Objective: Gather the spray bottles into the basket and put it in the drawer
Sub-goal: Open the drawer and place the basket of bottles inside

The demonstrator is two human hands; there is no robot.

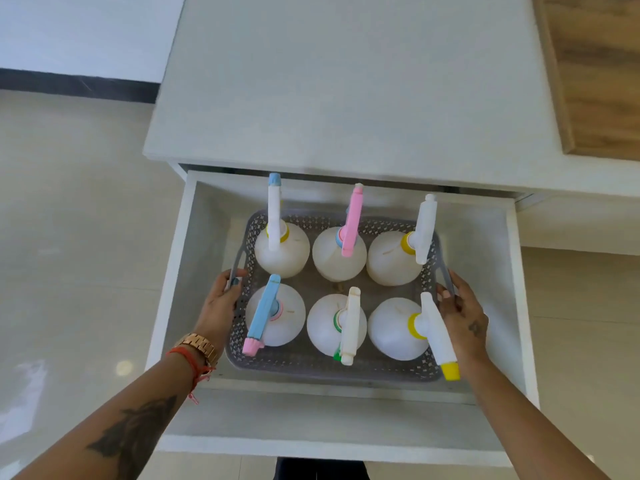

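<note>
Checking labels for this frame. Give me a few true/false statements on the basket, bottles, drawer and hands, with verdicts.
1. The basket holds six spray bottles. True.
2. The drawer is closed. False: it is pulled open, with the basket inside it.
3. The left hand grips a basket handle. True.
4. The right hand holds a loose bottle above the counter. False: it is at the basket's right handle.
5. The bottle with the all-pink sprayer is in the near row. False: far row, middle.

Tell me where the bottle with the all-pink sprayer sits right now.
In the head view, the pink-sprayer bottle stands middle of the far row in the grey basket, between two white-sprayer bottles, inside the open drawer.
</note>
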